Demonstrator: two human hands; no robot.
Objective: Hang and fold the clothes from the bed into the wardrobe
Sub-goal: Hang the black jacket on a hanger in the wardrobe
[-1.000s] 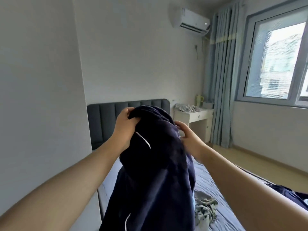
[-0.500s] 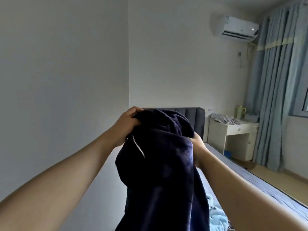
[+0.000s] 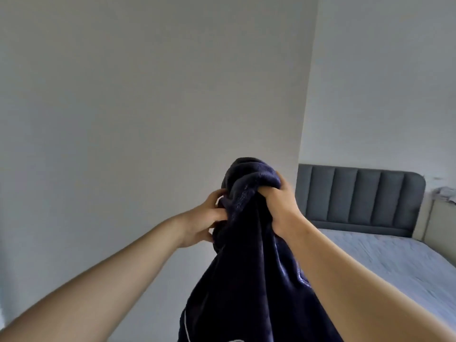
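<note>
A dark navy fleece garment [image 3: 249, 280] with thin white piping hangs bunched in front of me at chest height. My right hand [image 3: 278, 203] grips its top fold from the right, fingers curled round the fabric. On the left, my left hand [image 3: 204, 218] clutches the bunched cloth just below the top, fingers dug into it. The garment's lower part runs out of the bottom of the view. The wardrobe is not in view.
A plain grey wall [image 3: 148, 95] fills the left and middle. At the right lies the bed [image 3: 385, 257] with a pale blue sheet and a dark grey padded headboard [image 3: 357, 193]. A white bedside table [image 3: 441, 218] stands at the far right edge.
My view has swung left, so the window, curtains and air conditioner have left the frame. Both hands have shifted their hold, the right now over the garment's top.
</note>
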